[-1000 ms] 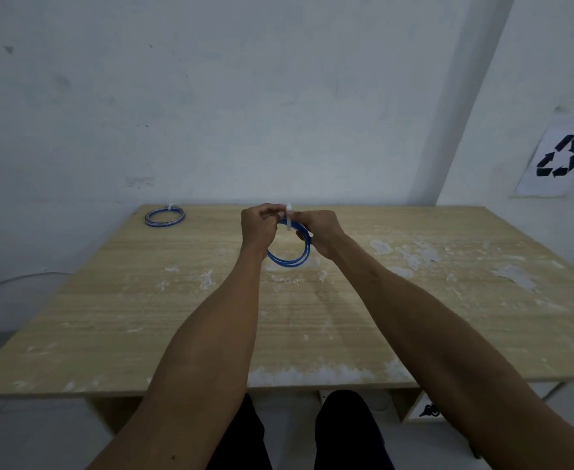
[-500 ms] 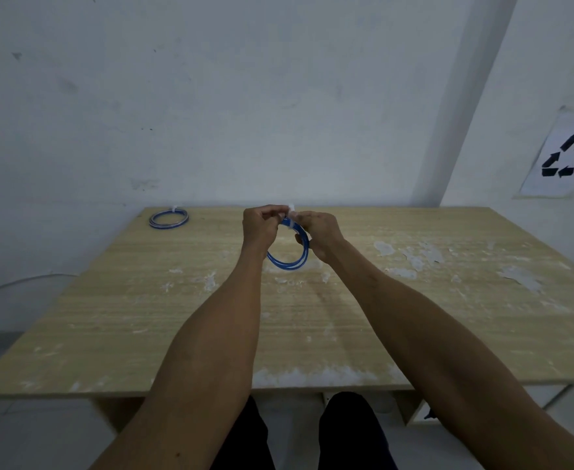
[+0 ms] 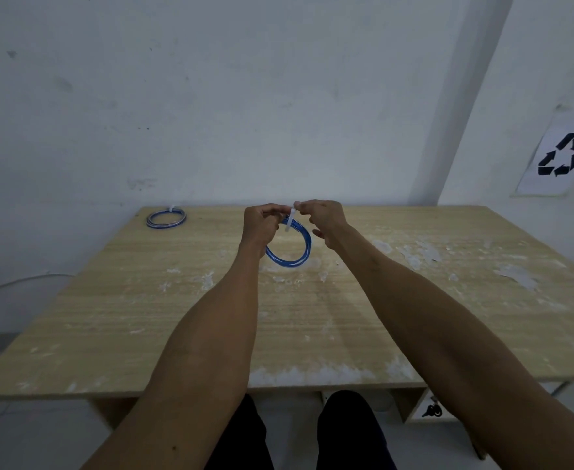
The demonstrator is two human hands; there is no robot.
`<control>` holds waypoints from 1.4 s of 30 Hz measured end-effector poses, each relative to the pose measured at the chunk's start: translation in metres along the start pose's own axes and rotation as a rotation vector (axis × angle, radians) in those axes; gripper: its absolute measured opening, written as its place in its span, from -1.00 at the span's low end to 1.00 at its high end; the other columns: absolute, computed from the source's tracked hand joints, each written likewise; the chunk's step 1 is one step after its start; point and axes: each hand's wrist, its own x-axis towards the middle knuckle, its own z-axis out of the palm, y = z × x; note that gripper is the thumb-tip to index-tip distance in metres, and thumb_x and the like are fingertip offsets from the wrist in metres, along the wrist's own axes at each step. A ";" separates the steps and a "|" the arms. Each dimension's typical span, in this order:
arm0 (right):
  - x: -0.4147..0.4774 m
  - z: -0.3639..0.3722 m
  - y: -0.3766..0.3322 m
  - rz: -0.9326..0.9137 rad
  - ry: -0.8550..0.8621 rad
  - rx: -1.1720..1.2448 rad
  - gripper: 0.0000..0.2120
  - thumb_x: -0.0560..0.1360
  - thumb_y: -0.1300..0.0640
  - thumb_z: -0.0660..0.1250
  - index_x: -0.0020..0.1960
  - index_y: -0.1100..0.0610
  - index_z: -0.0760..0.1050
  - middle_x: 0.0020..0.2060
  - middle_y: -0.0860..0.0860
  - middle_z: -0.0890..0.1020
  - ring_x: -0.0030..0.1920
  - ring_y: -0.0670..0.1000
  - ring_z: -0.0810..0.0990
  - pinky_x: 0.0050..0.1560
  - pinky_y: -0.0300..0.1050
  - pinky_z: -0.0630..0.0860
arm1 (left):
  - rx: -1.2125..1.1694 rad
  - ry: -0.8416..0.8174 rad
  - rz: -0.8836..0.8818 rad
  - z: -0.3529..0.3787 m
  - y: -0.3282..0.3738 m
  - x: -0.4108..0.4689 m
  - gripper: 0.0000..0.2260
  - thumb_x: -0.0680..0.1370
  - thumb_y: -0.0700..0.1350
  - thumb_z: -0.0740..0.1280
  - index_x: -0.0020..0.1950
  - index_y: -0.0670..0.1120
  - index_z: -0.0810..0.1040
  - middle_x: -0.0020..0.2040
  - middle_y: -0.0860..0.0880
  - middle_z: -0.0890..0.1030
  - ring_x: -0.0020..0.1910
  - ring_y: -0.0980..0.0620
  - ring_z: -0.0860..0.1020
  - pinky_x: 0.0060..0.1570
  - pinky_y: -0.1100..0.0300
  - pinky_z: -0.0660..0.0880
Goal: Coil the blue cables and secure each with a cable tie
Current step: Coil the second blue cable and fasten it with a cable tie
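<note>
Head view: left hand [image 3: 260,225] and right hand [image 3: 323,218] raised above tabletop [image 3: 143,300], close together. Left fingers clenched on top of blue cable coil [image 3: 290,247]; coil hangs below hands. Right fingers pinch upper end of white cable tie [image 3: 290,221] wrapped on coil. Second coil [image 3: 166,218], tied, lies at far left corner of tabletop. Recycling sign [image 3: 557,154] on right wall.

Single head cam, wide-angle, looks fwd and down over table [image 3: 414,317]; hands mid-frame, wall behind.
</note>
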 end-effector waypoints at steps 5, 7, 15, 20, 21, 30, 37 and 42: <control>0.005 0.004 -0.005 -0.026 -0.010 -0.039 -0.73 0.56 0.22 0.41 0.20 0.35 0.63 0.16 0.18 0.64 0.09 0.09 0.49 0.06 -0.06 0.40 | -0.017 -0.040 -0.044 0.000 -0.002 0.000 -0.80 0.54 -0.38 0.34 0.06 -0.23 0.72 -0.15 -0.07 0.70 -0.22 0.15 0.60 -0.31 0.34 0.43; 0.004 0.002 -0.008 0.006 -0.002 -0.032 -0.75 0.57 0.23 0.40 0.19 0.36 0.62 0.10 0.14 0.64 0.03 0.07 0.51 0.06 -0.08 0.41 | -0.002 -0.069 -0.042 0.002 -0.002 0.001 -0.81 0.53 -0.38 0.34 0.03 -0.22 0.72 -0.16 -0.05 0.70 -0.21 0.14 0.58 -0.27 0.31 0.43; 0.024 0.003 -0.004 0.090 0.165 0.066 -0.82 0.57 0.13 0.42 -0.01 0.27 0.62 -0.09 0.20 0.61 -0.16 0.09 0.45 -0.15 -0.02 0.46 | 0.038 -0.101 -0.041 0.008 -0.003 -0.004 -0.80 0.53 -0.40 0.31 0.00 -0.26 0.72 -0.17 -0.09 0.69 -0.32 0.26 0.59 -0.33 0.36 0.43; 0.018 -0.005 0.006 0.145 0.006 0.059 -0.67 0.54 -0.03 0.45 0.09 0.23 0.61 -0.03 0.04 0.66 -0.07 0.03 0.58 -0.05 -0.04 0.56 | 0.007 0.023 -0.069 0.000 -0.013 -0.002 -0.78 0.52 -0.39 0.33 0.04 -0.23 0.73 -0.14 -0.08 0.70 -0.23 0.16 0.60 -0.29 0.35 0.47; 0.017 -0.006 0.008 0.159 -0.032 0.043 -0.62 0.51 -0.07 0.47 0.12 0.22 0.61 -0.02 0.03 0.67 -0.06 0.03 0.59 -0.06 -0.05 0.56 | 0.000 0.044 -0.083 -0.001 -0.016 0.000 -0.78 0.52 -0.38 0.35 0.04 -0.19 0.74 -0.13 -0.06 0.71 -0.24 0.15 0.60 -0.28 0.31 0.47; 0.016 0.002 0.014 0.151 -0.129 -0.074 -0.72 0.49 0.03 0.51 0.08 0.20 0.64 0.02 0.08 0.68 0.02 0.14 0.65 0.09 0.10 0.63 | -0.112 0.193 -0.152 0.004 -0.015 0.008 -0.89 0.53 -0.26 0.43 0.01 -0.19 0.73 -0.21 -0.07 0.68 -0.37 0.08 0.50 -0.42 0.31 0.41; 0.019 -0.008 0.020 0.000 -0.224 0.148 -0.78 0.47 0.40 0.46 0.11 0.42 0.62 -0.05 0.31 0.68 -0.15 0.20 0.69 -0.07 -0.05 0.70 | -0.015 0.157 -0.112 -0.004 -0.013 0.012 -0.93 0.53 -0.14 0.46 -0.05 -0.12 0.70 -0.24 -0.08 0.66 -0.36 0.07 0.53 -0.31 0.21 0.46; 0.021 -0.006 0.019 -0.083 -0.190 0.166 -0.77 0.44 0.46 0.46 0.10 0.45 0.62 -0.12 0.30 0.68 -0.15 0.21 0.70 0.00 -0.04 0.69 | 0.005 0.143 -0.061 -0.006 -0.008 0.012 -0.90 0.56 -0.10 0.44 -0.04 -0.13 0.65 -0.23 -0.06 0.68 -0.38 0.09 0.57 -0.35 0.28 0.47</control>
